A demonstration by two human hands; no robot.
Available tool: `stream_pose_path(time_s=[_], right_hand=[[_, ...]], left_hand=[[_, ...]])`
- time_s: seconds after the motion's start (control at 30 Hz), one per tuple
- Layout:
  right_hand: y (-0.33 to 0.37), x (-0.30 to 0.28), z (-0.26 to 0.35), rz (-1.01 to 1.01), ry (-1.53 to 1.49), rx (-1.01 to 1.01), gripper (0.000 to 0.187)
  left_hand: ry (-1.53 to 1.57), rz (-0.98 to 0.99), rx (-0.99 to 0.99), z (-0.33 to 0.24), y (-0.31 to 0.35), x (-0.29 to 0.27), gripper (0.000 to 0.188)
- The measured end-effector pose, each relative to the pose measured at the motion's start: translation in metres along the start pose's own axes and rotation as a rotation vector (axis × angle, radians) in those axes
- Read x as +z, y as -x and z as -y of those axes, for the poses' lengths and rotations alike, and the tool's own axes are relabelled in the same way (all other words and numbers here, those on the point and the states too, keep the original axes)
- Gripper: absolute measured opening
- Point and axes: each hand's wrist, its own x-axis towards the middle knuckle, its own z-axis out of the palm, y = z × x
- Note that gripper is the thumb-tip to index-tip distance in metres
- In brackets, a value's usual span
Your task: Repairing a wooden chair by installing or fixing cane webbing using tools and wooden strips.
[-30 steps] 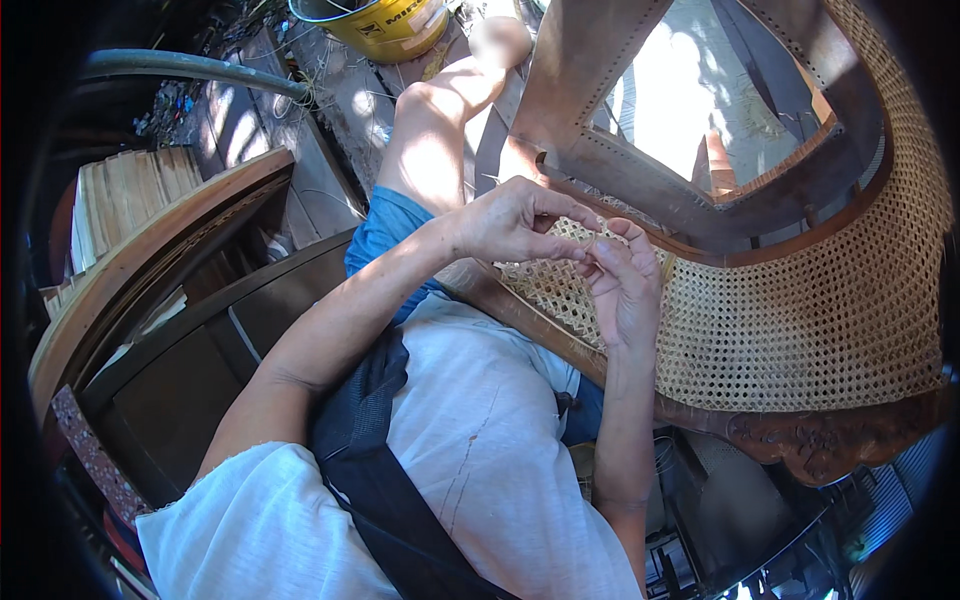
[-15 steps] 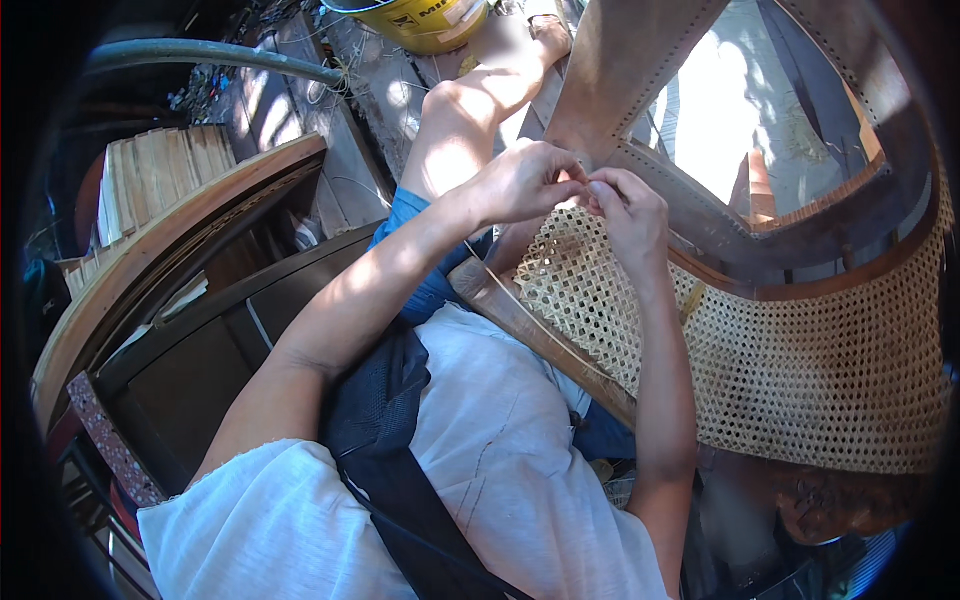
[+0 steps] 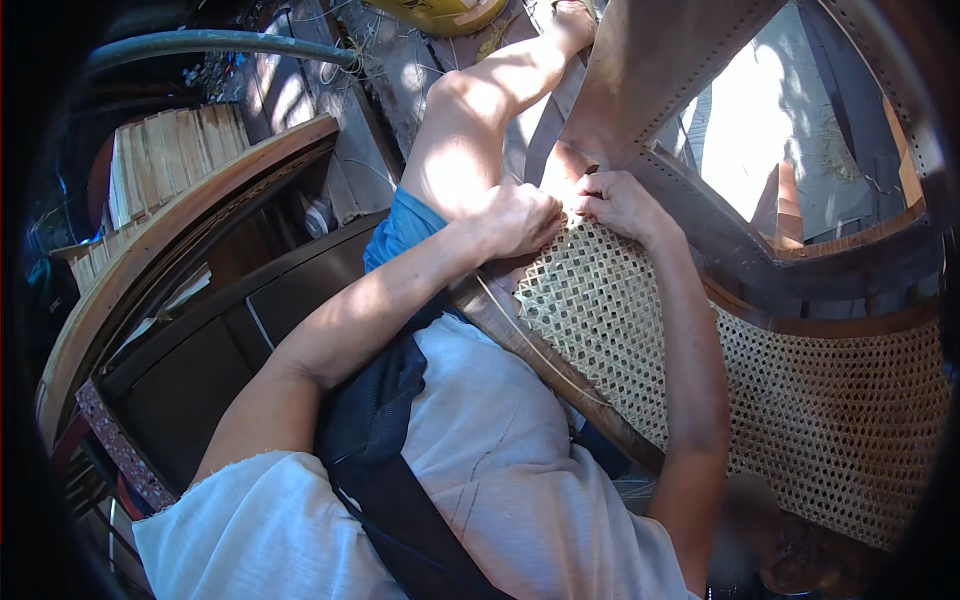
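Observation:
Woven cane webbing (image 3: 600,300) with an open lattice pattern stretches across a curved wooden frame (image 3: 640,75) drilled with rows of small holes. At the far left corner of the webbing is my left hand (image 3: 524,218), its fingers curled closed; what they grip is hidden. Close by on the right, my right hand (image 3: 625,205) pinches at the webbing's edge, and a small dark tip shows by its fingers, too small to name. A thin loose cane strand (image 3: 535,340) runs along the wooden rail (image 3: 500,318) nearest my body.
On the left stand a curved wooden piece (image 3: 200,200), stacked slats (image 3: 180,155) and a dark panel (image 3: 200,355). A pipe (image 3: 220,42) crosses the top left. A yellow bucket (image 3: 445,15) sits beyond my bare leg (image 3: 460,130), on wooden boards.
My hands were raised together, pinching at one spot. Now they are lower and slightly apart, down at the webbing's corner. The view has shifted a little.

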Motion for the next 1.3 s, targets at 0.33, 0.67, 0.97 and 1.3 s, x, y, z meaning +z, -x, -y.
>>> stream_pose_path(time_s=[0.33, 0.67, 0.97, 1.3], right_hand=[[-0.012, -0.005, 0.004, 0.207, 0.179, -0.181, 0.020], [0.007, 0.017, -0.012, -0.071, 0.296, -0.380, 0.014], [0.039, 0.029, 0.010, -0.237, 0.259, -0.180, 0.018], [0.315, 0.168, 0.153, -0.364, 0.131, 0.622, 0.014]], left_hand=[[0.329, -0.201, -0.180, 0.012, -0.004, 0.013, 0.019], [0.705, 0.132, -0.647, 0.005, -0.007, 0.001, 0.025], [0.421, 0.035, -0.597, -0.013, -0.003, 0.011, 0.023], [0.481, -0.052, -0.595, -0.008, 0.002, 0.009, 0.022]])
